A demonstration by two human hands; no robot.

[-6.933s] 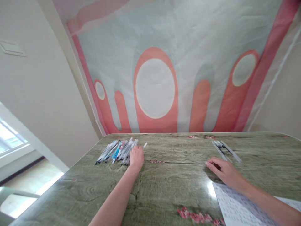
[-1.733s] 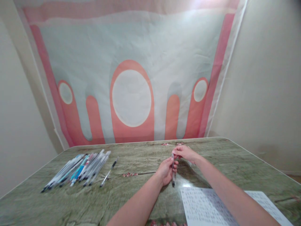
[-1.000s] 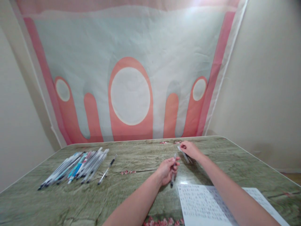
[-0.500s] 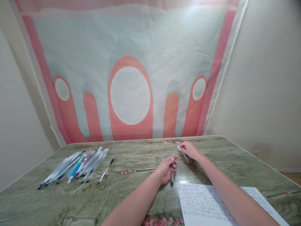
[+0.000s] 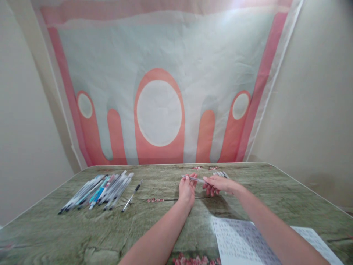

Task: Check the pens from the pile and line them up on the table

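Note:
A slim clear pen (image 5: 196, 179) lies nearly level between my two hands above the table. My left hand (image 5: 188, 188) pinches its left end near the thumb, palm turned up. At the pen's right end are the closed fingers of my right hand (image 5: 216, 184). Beyond my right hand, several pens (image 5: 221, 174) lie side by side, partly hidden by it. To the left, a single clear pen with a black grip (image 5: 132, 195) rests at a slant beside a large spread of pens (image 5: 96, 191), mostly clear, some blue, teal and pink.
Written sheets of paper (image 5: 237, 239) lie on the wood-patterned table (image 5: 154, 228) at the front right, partly under my right forearm. A printed cloth (image 5: 121, 55) in pink, orange and grey hangs behind the table's far edge.
My right hand has come back from the pens at the right to my left hand. The pen has turned from upright to nearly level. The view has shifted slightly.

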